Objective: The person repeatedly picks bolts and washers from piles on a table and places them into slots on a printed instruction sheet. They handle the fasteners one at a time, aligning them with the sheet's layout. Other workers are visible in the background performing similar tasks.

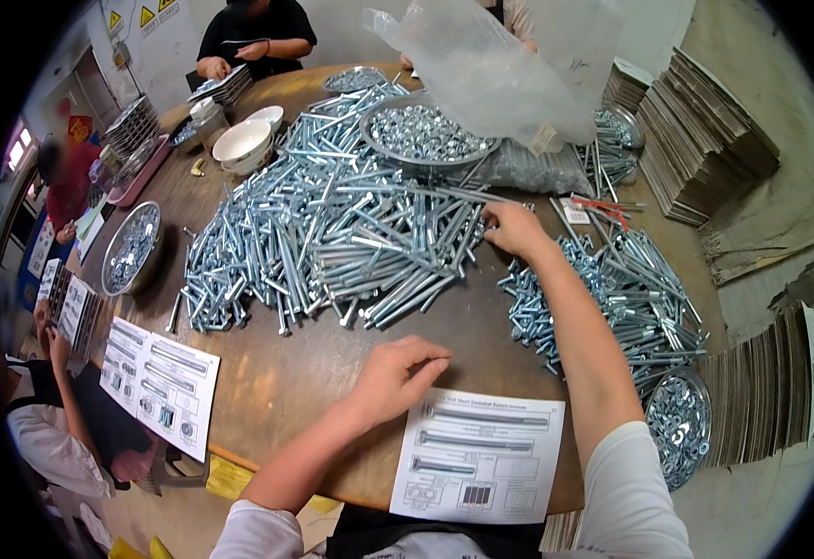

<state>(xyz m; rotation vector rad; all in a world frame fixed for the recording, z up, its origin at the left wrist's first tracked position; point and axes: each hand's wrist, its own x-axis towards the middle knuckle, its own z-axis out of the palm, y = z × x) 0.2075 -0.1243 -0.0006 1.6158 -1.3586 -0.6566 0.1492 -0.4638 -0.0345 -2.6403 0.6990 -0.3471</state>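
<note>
A large heap of long silver hex bolts [332,214] covers the middle of the table. My right hand [519,231] reaches to the heap's right edge, its fingers curled down at the bolts; whatever lies between the fingertips is hidden. Nearer to me, my left hand [397,374] hovers over or rests on the bare tabletop, fingers stretched to the right, thumb a little apart, nothing visible in it. Just below it lies a white printed sheet [481,438] with drawings of bolts. A second pile of shorter bolts [602,303] spreads under and beside my right forearm.
A metal bowl of nuts [425,130] sits in the heap, beside a clear plastic bag [491,70]. Bowls of small parts [132,247] and washers [679,424] stand at either side. Cardboard stacks [705,130] line the right. Co-workers [256,42] sit around the table [267,373].
</note>
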